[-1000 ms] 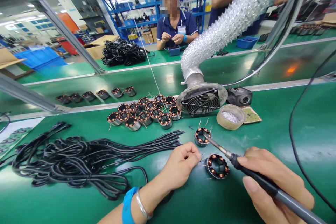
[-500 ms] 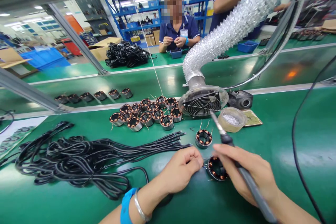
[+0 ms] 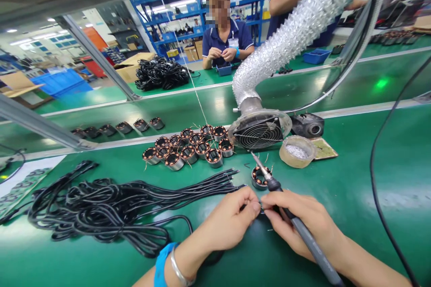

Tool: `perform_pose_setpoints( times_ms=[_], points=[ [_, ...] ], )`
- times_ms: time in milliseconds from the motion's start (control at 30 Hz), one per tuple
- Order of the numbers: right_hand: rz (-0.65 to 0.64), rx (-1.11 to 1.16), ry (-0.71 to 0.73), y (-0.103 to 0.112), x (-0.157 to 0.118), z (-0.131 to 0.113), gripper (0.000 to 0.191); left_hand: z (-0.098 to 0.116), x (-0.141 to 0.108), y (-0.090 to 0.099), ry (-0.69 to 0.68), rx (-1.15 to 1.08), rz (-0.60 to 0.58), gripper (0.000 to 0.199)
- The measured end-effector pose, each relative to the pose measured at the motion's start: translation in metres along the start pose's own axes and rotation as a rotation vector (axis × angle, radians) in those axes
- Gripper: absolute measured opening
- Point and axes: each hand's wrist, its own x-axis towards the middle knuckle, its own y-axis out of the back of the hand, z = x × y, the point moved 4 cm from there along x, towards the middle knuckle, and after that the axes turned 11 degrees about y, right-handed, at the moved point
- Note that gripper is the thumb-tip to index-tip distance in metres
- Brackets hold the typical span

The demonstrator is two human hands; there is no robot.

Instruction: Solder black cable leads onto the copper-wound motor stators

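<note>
My left hand [image 3: 235, 219] is closed in a pinch on a thin wire end [image 3: 261, 206], most of it hidden by the fingers. My right hand [image 3: 299, 219] grips a soldering iron [image 3: 305, 237], its tip pointing up and left toward the round fan. The right thumb and forefinger also come together close to my left fingertips. A motor stator [image 3: 258, 179] with copper windings stands just beyond my hands, partly behind the iron. Another stator, beneath my right hand, is almost wholly hidden. A black cable curves under my left forearm.
Bundled black cables [image 3: 111, 206] lie left. Several stators [image 3: 188, 153] cluster behind them, with a row further back. The fan [image 3: 259, 133] on a silver duct [image 3: 283, 40] stands at centre, beside a solder cup [image 3: 296, 152] and a black holder [image 3: 308, 125]. Two people are across the bench.
My right hand has moved left to meet my left fingertips, covering the near stator. The iron's tip has swung left, away from the cup. My left hand has barely moved.
</note>
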Motion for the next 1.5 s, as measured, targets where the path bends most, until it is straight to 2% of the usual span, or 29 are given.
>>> perform_pose_setpoints(
  times_ms=[167, 233, 333, 400, 467, 633, 700, 800, 933, 1067, 1167, 1333, 1500],
  points=[
    [0.068, -0.086, 0.001, -0.001, -0.002, 0.0, 0.026, -0.015, 0.007, -0.016, 0.204, -0.446, -0.161, 0.036],
    [0.096, -0.109, -0.018, 0.0, -0.004, 0.0, 0.025, -0.018, 0.007, -0.02, 0.254, -0.543, -0.161, 0.032],
    [0.057, -0.054, -0.171, -0.001, -0.01, 0.004, 0.031, -0.02, 0.007, -0.022, 0.239, -0.607, -0.095, 0.028],
    [0.009, 0.011, -0.261, -0.005, -0.014, 0.006, 0.036, -0.02, 0.006, -0.023, 0.228, -0.618, -0.059, 0.027],
    [0.009, 0.019, -0.28, -0.006, -0.016, 0.006, 0.034, -0.019, 0.005, -0.023, 0.226, -0.617, -0.028, 0.025],
    [0.09, -0.142, -0.124, -0.004, -0.014, 0.004, 0.027, -0.017, 0.004, -0.024, 0.215, -0.578, 0.067, 0.022],
    [0.081, -0.15, -0.038, -0.003, -0.013, 0.004, 0.028, -0.017, 0.005, -0.024, 0.217, -0.554, 0.097, 0.021],
    [0.048, -0.123, 0.006, -0.001, -0.012, 0.005, 0.031, -0.018, 0.005, -0.024, 0.228, -0.509, 0.141, 0.02],
    [0.037, -0.094, -0.031, 0.012, -0.011, 0.004, 0.031, -0.018, 0.006, -0.022, 0.211, -0.445, 0.178, 0.016],
    [0.103, -0.072, -0.122, 0.033, -0.014, -0.005, 0.039, -0.017, 0.007, -0.022, 0.195, -0.416, 0.191, 0.013],
    [0.132, -0.086, -0.181, 0.045, -0.023, -0.01, 0.033, -0.015, 0.007, -0.022, 0.196, -0.402, 0.193, 0.012],
    [0.213, -0.074, -0.232, 0.05, -0.035, -0.013, 0.018, -0.012, 0.008, -0.021, 0.175, -0.398, 0.175, 0.013],
    [0.237, -0.069, -0.237, 0.047, -0.029, -0.012, 0.016, -0.013, 0.008, -0.02, 0.177, -0.376, 0.172, 0.013]
  ],
)
